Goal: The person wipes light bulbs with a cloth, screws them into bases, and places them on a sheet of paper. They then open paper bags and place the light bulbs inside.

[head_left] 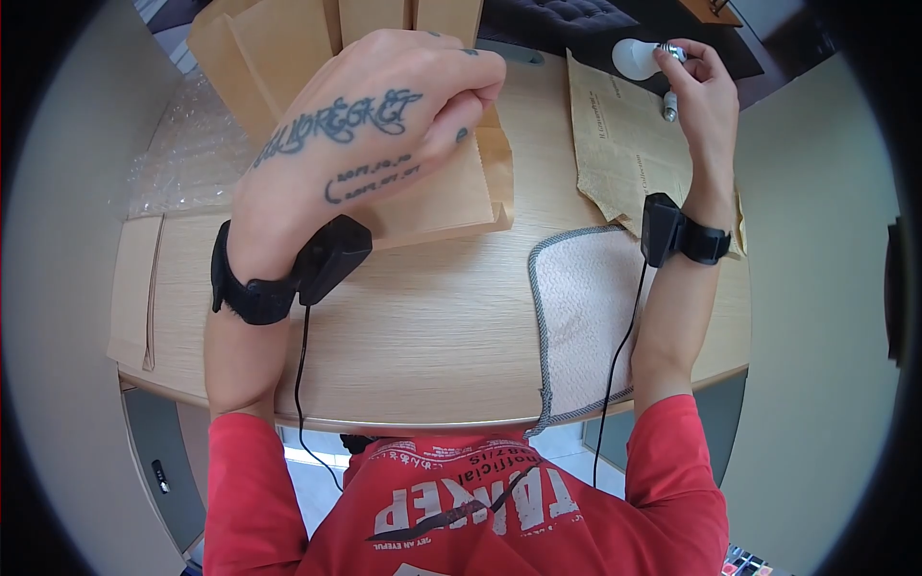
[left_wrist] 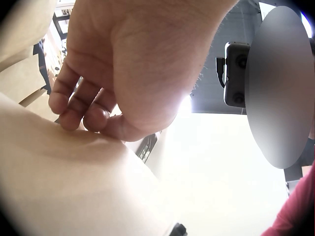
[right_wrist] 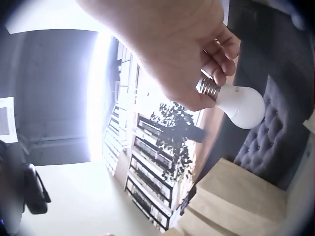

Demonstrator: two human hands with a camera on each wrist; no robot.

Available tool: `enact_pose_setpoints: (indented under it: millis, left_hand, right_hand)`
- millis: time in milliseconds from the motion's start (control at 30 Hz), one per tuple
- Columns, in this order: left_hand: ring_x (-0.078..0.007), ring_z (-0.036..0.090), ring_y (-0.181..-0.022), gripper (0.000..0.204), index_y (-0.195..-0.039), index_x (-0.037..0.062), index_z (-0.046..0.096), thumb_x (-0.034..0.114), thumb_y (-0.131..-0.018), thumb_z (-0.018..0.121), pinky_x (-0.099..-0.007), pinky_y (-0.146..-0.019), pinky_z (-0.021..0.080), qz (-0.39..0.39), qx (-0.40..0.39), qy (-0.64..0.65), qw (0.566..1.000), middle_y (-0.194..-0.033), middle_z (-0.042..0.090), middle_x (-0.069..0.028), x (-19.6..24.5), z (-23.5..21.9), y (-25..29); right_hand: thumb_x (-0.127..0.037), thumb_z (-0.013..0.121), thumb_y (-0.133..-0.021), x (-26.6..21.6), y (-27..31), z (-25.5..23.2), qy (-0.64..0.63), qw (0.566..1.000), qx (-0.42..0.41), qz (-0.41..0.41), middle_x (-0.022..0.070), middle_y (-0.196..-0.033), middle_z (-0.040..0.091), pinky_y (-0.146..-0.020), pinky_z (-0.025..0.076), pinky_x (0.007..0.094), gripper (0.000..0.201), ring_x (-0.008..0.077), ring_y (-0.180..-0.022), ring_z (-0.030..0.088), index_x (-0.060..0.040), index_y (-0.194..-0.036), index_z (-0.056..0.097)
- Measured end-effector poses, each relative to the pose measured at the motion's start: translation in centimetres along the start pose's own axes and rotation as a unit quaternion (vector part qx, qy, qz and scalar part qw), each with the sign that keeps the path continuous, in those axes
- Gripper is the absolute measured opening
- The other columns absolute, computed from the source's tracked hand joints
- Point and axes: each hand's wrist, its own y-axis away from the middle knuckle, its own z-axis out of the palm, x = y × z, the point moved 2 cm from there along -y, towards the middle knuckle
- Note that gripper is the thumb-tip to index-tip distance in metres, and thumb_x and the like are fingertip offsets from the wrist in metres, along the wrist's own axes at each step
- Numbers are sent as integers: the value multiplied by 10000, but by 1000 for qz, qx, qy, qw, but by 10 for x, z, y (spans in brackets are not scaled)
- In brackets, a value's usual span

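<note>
My right hand (head_left: 709,101) pinches a white light bulb (head_left: 636,60) by its metal screw base, up at the far right. In the right wrist view the bulb (right_wrist: 244,109) points away from the fingertips, its base between thumb and fingers. A smaller bulb (head_left: 669,108) lies just below it on a printed brown paper sheet (head_left: 615,125). My left hand (head_left: 360,120) is over a brown paper bag (head_left: 451,206), hiding much of it. The left wrist view shows thumb and curled fingers gripping the top edge of the bag (left_wrist: 74,172).
Several brown paper bags (head_left: 264,58) stand at the back. Bubble wrap (head_left: 182,158) lies at the left, with a flat folded paper bag (head_left: 134,288) in front. A pale cloth with grey edging (head_left: 586,307) lies near the front right. A dark tufted sofa (head_left: 567,14) is beyond the table.
</note>
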Motion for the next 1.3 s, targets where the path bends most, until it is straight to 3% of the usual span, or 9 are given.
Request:
enact_pose_setpoints:
  millis: [300,500,633,667,800,900,1000,1100,1300]
  left_hand:
    - [-261,531,-633,15,-813,43,535,35,-826,533,-351,-589,415,14,20,-12,1000,-680,497,-111,-4,4,1]
    - [-259,531,-633,15,-809,44,536,39,-824,536,-349,-588,412,-3,10,-13,1000,-684,498,-109,-4,4,1]
    - [-265,532,-636,8,-814,43,538,41,-821,542,-351,-592,414,-31,-45,-5,999,-688,502,-109,2,-2,-4]
    - [-268,533,-640,7,-815,42,539,42,-821,543,-354,-593,415,-28,-41,-3,999,-689,503,-109,2,-1,-4]
    - [-279,537,-654,12,-823,41,540,52,-824,546,-363,-598,416,-21,-24,-6,999,-694,507,-113,2,1,-4]
    - [-286,539,-663,24,-829,40,540,63,-831,543,-368,-602,417,-25,-30,-13,999,-699,506,-118,4,1,-5]
    - [-290,537,-665,29,-831,39,536,68,-835,538,-369,-604,417,-18,-38,-20,999,-701,502,-123,3,-1,-6]
    - [-290,534,-660,23,-828,39,531,62,-831,532,-370,-603,417,-7,-24,-21,999,-698,497,-125,2,0,-5]
    - [-285,523,-642,8,-819,38,524,44,-821,519,-364,-599,415,-10,-16,-16,1000,-689,491,-123,2,-1,-5]
  right_hand:
    - [-267,796,-835,-61,31,-16,-126,984,-116,-51,-40,-799,601,-636,386,172,301,25,-747,548,-49,-1022,705]
    - [-222,783,-806,-81,53,-7,-191,925,-318,-86,-34,-737,583,-603,411,206,279,45,-691,524,-62,-1011,682]
    - [-172,755,-748,-99,67,-2,-59,915,-382,-114,-5,-703,547,-579,403,251,264,88,-656,515,-46,-950,642]
    - [-189,753,-730,-101,70,1,-52,911,-384,-140,21,-661,524,-553,397,276,280,110,-617,503,-30,-915,615]
    - [-243,769,-723,-108,77,12,-23,900,-428,-77,36,-599,502,-505,392,312,327,136,-549,496,-17,-893,603]
    - [-201,746,-752,-110,82,19,-29,898,-429,-100,55,-624,564,-534,411,305,285,138,-582,544,-10,-927,627]
    - [-101,686,-807,-109,83,26,-120,870,-464,-116,71,-799,688,-636,481,274,270,125,-719,621,-11,-1060,655]
    - [-11,630,-842,-106,77,20,-317,835,-444,-78,67,-1031,721,-786,520,254,365,114,-880,643,-23,-1206,636]
    - [-64,656,-891,-89,66,22,-268,864,-420,-68,71,-1110,708,-842,527,269,346,121,-948,658,-28,-1234,630]
